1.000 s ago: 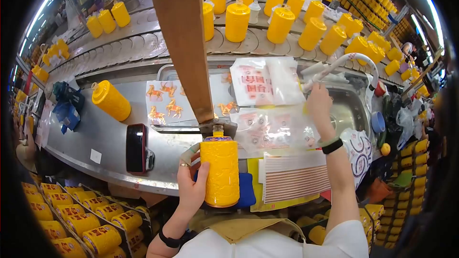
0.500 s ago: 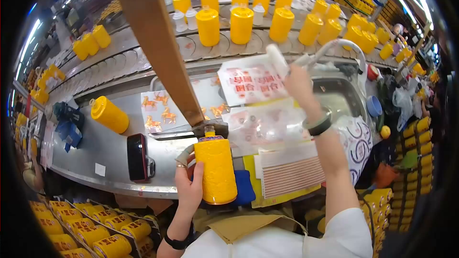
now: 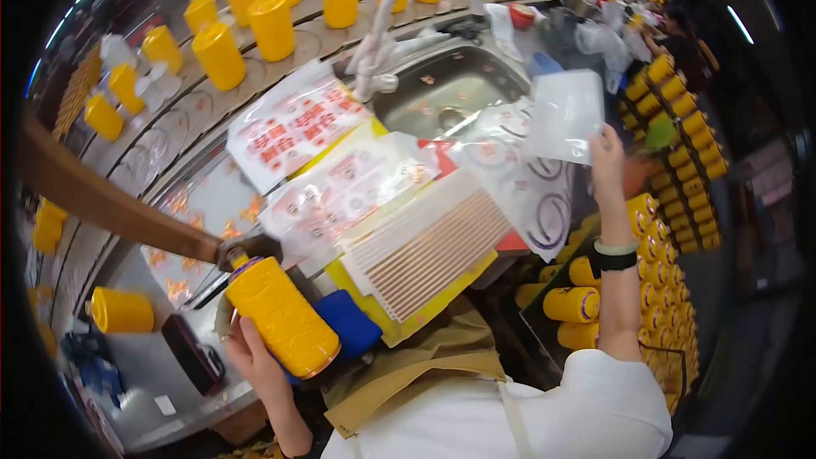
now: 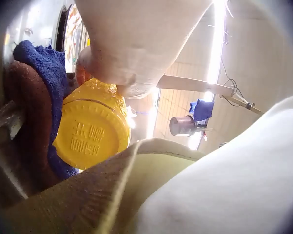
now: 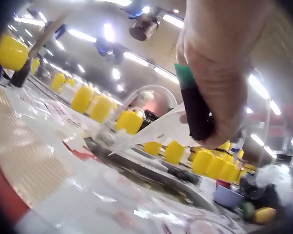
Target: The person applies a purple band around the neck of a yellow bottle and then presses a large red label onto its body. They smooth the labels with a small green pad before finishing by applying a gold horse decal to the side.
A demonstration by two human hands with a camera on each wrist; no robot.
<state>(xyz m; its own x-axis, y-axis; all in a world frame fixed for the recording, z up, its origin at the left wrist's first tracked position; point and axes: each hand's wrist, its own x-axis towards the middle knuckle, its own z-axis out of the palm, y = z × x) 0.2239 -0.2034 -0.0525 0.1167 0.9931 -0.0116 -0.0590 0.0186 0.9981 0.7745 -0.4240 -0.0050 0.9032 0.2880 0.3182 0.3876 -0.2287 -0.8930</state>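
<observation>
My left hand (image 3: 253,355) grips the side of a yellow embossed bottle (image 3: 285,319), which lies tilted with its neck at a metal fitting (image 3: 242,251) on the end of a wooden beam. The bottle's base, with raised characters, faces the left wrist camera, close against a blue cloth (image 4: 44,73). Out to the right, my right hand (image 3: 607,172) pinches the edge of a thin white translucent sheet (image 3: 565,115). That sheet hangs above the patterned plastic (image 3: 510,166) beside the sink, and its folded edge shows in the right wrist view.
Red-printed sheets (image 3: 297,132), a clear film (image 3: 348,191) and a stack of brown-striped strips (image 3: 433,246) cover the bench. Behind them are a sink (image 3: 459,89) with its faucet (image 3: 382,42). Yellow bottles stand along the conveyor. A phone (image 3: 191,353) lies at left.
My right hand has lifted the white sheet off the printed pile and carried it right, past the sink. The head view has turned right. The left hand keeps hold of the bottle.
</observation>
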